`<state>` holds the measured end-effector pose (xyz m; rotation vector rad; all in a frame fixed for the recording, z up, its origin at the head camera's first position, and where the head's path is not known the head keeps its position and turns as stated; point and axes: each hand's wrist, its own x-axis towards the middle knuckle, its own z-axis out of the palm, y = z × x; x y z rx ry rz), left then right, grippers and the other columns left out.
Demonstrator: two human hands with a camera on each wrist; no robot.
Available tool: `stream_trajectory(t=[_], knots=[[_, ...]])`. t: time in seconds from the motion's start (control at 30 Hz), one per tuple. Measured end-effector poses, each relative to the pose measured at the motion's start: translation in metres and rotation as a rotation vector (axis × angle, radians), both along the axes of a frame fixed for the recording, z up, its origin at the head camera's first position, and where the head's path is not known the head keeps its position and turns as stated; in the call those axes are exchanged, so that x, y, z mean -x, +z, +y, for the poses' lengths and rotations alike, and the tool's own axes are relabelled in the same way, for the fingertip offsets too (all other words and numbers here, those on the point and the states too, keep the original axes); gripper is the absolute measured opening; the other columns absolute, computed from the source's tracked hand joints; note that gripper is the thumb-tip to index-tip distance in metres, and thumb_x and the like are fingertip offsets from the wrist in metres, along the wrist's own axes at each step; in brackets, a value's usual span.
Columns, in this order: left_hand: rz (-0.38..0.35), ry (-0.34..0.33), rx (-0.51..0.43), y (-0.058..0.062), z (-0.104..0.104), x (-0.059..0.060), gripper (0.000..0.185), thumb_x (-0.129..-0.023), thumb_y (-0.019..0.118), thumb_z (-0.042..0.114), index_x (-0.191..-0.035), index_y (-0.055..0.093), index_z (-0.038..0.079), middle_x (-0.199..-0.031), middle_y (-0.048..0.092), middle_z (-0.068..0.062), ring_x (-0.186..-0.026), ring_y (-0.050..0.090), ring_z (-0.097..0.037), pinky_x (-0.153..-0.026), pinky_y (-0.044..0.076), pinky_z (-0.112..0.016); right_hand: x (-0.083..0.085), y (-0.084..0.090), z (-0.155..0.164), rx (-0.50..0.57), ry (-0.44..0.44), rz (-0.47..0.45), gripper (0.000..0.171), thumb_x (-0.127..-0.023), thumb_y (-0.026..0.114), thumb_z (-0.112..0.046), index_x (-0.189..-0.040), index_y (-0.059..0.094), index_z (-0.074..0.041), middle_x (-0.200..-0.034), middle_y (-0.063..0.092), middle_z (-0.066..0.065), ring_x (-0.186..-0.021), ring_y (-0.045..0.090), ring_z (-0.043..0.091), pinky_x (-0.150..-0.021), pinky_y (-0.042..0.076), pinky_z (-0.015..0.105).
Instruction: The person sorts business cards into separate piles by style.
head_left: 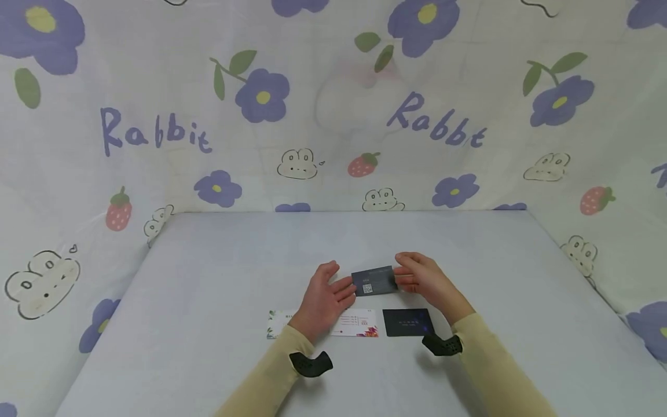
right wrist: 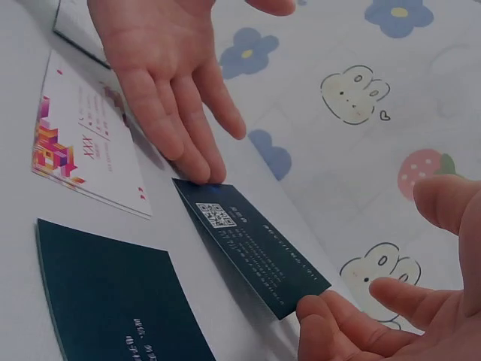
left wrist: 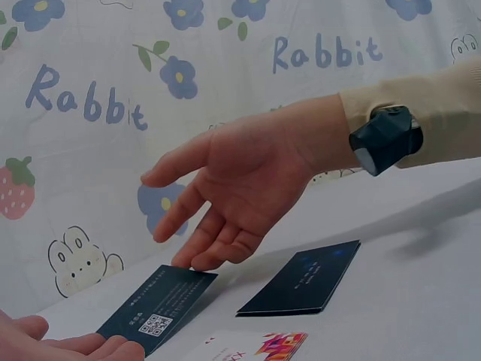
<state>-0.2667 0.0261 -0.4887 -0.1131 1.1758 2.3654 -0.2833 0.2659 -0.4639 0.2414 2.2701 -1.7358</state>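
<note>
A dark business card with a small QR code spans the gap between the two hands, slightly tilted. The left hand has its fingers extended, their tips touching the card's left end. At the opposite end, the fingertips of the right hand meet the card's edge, with the thumb held apart from it. Nearer the person lies a black card stack below the right hand. White cards with a colourful corner print lie beside it, partly behind the left wrist.
More white cards with leaf print lie at the left end of the row. A white tabletop runs back to a hanging cloth printed with flowers and rabbits. Both wrists carry black camera mounts.
</note>
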Motion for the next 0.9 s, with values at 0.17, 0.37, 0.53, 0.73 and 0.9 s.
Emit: stream_trajectory(t=[0.17, 0.37, 0.53, 0.73, 0.9], knots=[[0.052, -0.035, 0.056, 0.004, -0.001, -0.002, 0.072, -0.105, 0.04, 0.038, -0.162, 0.011, 0.007, -0.164, 0.023, -0.032, -0.154, 0.024, -0.047, -0.128, 0.023, -0.052, -0.011, 0.002, 0.004, -0.014, 0.0, 0.019, 0.073, -0.106, 0.048, -0.049, -0.157, 0.029, -0.001, -0.145, 0.052, 0.029, -0.116, 0.064, 0.026, -0.085, 0.053, 0.023], [0.09, -0.062, 0.113, 0.012, 0.0, -0.004, 0.068, -0.107, 0.039, 0.038, -0.163, 0.015, 0.007, -0.164, 0.028, -0.029, -0.154, 0.027, -0.044, -0.128, 0.021, -0.052, -0.023, 0.006, 0.012, 0.002, 0.011, 0.05, 0.071, -0.108, 0.045, -0.046, -0.159, 0.027, -0.001, -0.146, 0.051, 0.031, -0.122, 0.064, 0.032, -0.089, 0.056, 0.025], [0.137, -0.095, 0.138, 0.016, 0.003, -0.007, 0.067, -0.107, 0.037, 0.037, -0.162, 0.017, 0.005, -0.163, 0.031, -0.03, -0.153, 0.029, -0.044, -0.128, 0.022, -0.052, -0.035, 0.013, 0.018, -0.004, 0.022, 0.065, 0.069, -0.108, 0.044, -0.044, -0.159, 0.026, -0.001, -0.146, 0.052, 0.031, -0.118, 0.066, 0.028, -0.088, 0.057, 0.024], [0.198, -0.182, 0.22, 0.025, 0.014, -0.017, 0.068, -0.106, 0.039, 0.038, -0.161, 0.018, 0.004, -0.16, 0.036, -0.029, -0.149, 0.038, -0.044, -0.125, 0.028, -0.053, -0.057, 0.019, 0.035, -0.021, 0.016, 0.083, 0.071, -0.108, 0.045, -0.044, -0.159, 0.025, 0.0, -0.144, 0.053, 0.033, -0.113, 0.068, 0.026, -0.085, 0.057, 0.022], [0.243, -0.257, 0.313, 0.027, 0.024, -0.03, 0.065, -0.107, 0.039, 0.035, -0.16, 0.021, 0.003, -0.158, 0.039, -0.03, -0.145, 0.043, -0.044, -0.123, 0.033, -0.053, -0.074, 0.02, 0.045, -0.062, -0.009, 0.078, 0.069, -0.108, 0.047, -0.042, -0.158, 0.028, 0.002, -0.138, 0.058, 0.033, -0.103, 0.071, 0.02, -0.081, 0.057, 0.025]])
